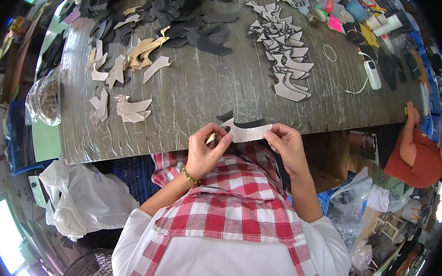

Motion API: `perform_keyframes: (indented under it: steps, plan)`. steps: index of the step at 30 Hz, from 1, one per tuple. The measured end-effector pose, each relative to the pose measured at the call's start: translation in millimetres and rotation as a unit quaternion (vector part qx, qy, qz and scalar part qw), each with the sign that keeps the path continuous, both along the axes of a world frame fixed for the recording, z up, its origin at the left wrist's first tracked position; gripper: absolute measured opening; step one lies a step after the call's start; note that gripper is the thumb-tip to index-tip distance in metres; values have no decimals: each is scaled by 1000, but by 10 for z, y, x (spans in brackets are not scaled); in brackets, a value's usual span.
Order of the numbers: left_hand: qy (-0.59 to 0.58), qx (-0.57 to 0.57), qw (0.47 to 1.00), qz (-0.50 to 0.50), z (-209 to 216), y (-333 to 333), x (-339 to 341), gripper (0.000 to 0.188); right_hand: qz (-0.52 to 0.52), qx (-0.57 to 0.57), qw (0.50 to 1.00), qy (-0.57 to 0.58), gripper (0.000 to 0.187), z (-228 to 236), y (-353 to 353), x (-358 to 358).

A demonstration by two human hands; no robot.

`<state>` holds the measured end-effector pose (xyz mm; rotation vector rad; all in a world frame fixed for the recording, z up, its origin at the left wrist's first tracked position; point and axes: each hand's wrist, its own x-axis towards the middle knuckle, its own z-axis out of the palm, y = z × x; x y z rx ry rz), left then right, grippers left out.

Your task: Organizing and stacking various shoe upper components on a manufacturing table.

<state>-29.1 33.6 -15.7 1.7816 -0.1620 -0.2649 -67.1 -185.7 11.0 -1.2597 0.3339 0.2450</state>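
A thin, curved pale-grey piece backed with black sheet material (252, 134) sits at the near edge of the dark, film-covered tabletop (193, 97), before a red-and-white checked apron (242, 196). The left hand (207, 150) pinches its left end, a small pale scrap (210, 138) also among the fingers; the right hand (286, 146) grips the right corner between thumb and fingertips. It looks light and flexible, likely best held by both ends, sparing the narrow points. Beyond lie overlapping grey dark-edged pieces (292, 55) and loose black cutouts (207, 37).
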Motion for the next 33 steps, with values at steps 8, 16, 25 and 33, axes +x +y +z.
perform_keyframes:
  steps: [8,16,25,33]
  plan:
    - [-45,42,998,-1,-16,-56,16,11,-15,-159,987,-28,11,-65,26,17]
    - [-178,213,961,-2,-52,-67,57,11,11,-452,889,-73,19,-277,114,99]
    - [-161,224,961,-9,-61,-65,74,11,38,-475,877,-65,18,-224,130,137]
    - [-334,278,900,-40,-180,-35,58,15,110,-583,802,-67,25,-122,33,223]
